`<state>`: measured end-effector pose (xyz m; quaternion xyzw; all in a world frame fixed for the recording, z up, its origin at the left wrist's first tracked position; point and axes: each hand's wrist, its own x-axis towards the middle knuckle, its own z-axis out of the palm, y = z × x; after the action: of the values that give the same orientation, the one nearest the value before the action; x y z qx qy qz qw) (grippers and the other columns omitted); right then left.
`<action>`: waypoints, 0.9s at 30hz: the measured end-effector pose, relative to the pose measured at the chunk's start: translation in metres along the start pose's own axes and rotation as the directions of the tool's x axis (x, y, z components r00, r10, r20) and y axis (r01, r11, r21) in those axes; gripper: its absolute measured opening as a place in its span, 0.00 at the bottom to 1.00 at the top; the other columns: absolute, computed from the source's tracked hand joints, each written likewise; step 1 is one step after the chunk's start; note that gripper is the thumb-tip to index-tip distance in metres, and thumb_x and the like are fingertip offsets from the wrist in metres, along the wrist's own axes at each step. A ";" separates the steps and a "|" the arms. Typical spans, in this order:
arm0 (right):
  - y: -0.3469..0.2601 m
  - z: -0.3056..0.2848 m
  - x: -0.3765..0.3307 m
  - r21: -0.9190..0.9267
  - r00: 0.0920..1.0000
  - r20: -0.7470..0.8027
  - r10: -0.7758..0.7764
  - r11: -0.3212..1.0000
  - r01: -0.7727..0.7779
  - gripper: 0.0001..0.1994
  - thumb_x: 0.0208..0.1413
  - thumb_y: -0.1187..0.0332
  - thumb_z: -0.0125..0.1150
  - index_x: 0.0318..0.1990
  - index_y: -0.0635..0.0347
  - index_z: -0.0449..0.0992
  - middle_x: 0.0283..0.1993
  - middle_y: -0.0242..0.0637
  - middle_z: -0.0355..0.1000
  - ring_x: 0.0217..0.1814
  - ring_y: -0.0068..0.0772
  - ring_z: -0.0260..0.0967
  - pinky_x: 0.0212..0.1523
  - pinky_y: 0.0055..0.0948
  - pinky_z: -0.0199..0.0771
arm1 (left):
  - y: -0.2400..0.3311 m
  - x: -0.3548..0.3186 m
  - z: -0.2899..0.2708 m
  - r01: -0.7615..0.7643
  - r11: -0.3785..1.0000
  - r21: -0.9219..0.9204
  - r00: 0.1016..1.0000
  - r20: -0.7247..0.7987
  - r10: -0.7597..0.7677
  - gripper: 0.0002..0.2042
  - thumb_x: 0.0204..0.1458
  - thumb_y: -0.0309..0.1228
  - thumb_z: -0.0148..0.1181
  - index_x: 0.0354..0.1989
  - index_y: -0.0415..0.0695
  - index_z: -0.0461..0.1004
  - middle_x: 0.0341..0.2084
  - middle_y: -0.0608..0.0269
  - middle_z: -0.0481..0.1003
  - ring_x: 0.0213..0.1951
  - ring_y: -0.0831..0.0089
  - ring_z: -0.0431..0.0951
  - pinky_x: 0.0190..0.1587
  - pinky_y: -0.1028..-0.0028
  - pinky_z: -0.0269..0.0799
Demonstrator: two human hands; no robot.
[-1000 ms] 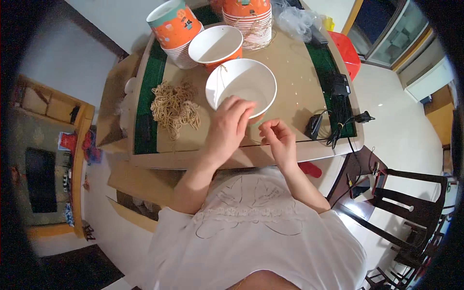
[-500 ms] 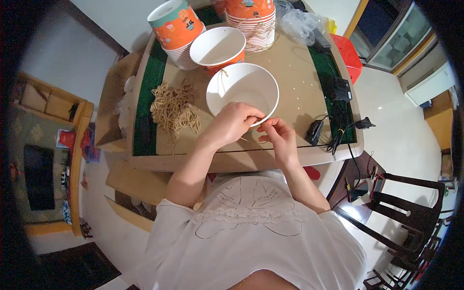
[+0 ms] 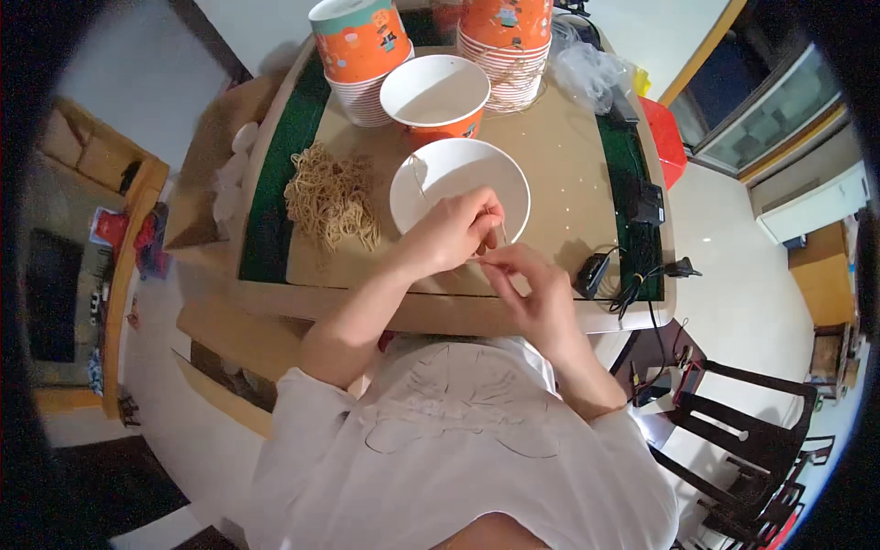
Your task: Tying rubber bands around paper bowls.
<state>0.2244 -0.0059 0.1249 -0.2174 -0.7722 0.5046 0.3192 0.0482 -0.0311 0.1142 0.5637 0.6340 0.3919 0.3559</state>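
Note:
A white-lined paper bucket [image 3: 449, 170] sits at the table's near side, open end facing me. A short strand of tan twine [image 3: 416, 170] hangs over its far left inner wall. My left hand [image 3: 458, 229] is closed with its fingertips pinching a thin piece of twine [image 3: 503, 227] in front of the bucket. Close beside it, my right hand [image 3: 532, 282] pinches the same twine between thumb and fingers. The fingertips of both hands nearly touch, and they partly hide the bucket's near rim. Left of the bucket lies a loose heap of twine [image 3: 332, 200].
Behind stand another orange bucket [image 3: 435, 90], a left stack of buckets [image 3: 362, 46] and a right stack [image 3: 504, 50] with twine around it. Clear plastic bags [image 3: 591, 73] lie at the back right. Black adapters [image 3: 594, 275] and cables line the right edge. A dark chair [image 3: 742, 422] stands right.
Both hands have come off the bucket's near rim, holding the twine just in front of it. My left wrist has turned upward. The view has shifted slightly.

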 end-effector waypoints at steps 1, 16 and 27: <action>-0.009 -0.005 0.011 -0.317 0.973 0.193 -0.123 0.931 0.181 0.07 0.55 0.73 0.55 0.41 0.61 0.72 0.34 0.40 0.73 0.36 0.32 0.73 0.35 0.29 0.73 | -0.014 0.002 0.001 -0.051 0.998 -0.029 0.999 -0.007 0.051 0.05 0.57 0.28 0.51 0.36 0.39 0.67 0.20 0.64 0.73 0.23 0.74 0.73 0.28 0.74 0.70; 0.027 -0.020 0.054 -0.334 0.969 0.143 0.204 0.931 -0.147 0.07 0.49 0.71 0.63 0.35 0.61 0.76 0.28 0.35 0.75 0.22 0.20 0.66 0.25 0.22 0.67 | -0.019 -0.002 0.001 0.082 0.900 -0.429 0.996 0.071 -0.057 0.08 0.56 0.32 0.49 0.38 0.40 0.65 0.18 0.65 0.68 0.22 0.79 0.68 0.25 0.76 0.62; 0.043 -0.020 0.041 -0.098 0.989 0.121 0.082 0.993 -0.070 0.03 0.55 0.77 0.57 0.36 0.65 0.75 0.36 0.33 0.74 0.34 0.18 0.69 0.34 0.17 0.68 | -0.009 -0.026 -0.012 -0.289 0.939 0.186 0.955 -0.017 0.297 0.03 0.44 0.31 0.65 0.27 0.48 0.81 0.19 0.61 0.64 0.25 0.69 0.68 0.28 0.71 0.62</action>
<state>0.2106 0.0504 0.1026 -0.2295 -0.8044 0.4924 0.2404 0.0360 -0.0590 0.1117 0.6730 0.5840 0.3934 0.2266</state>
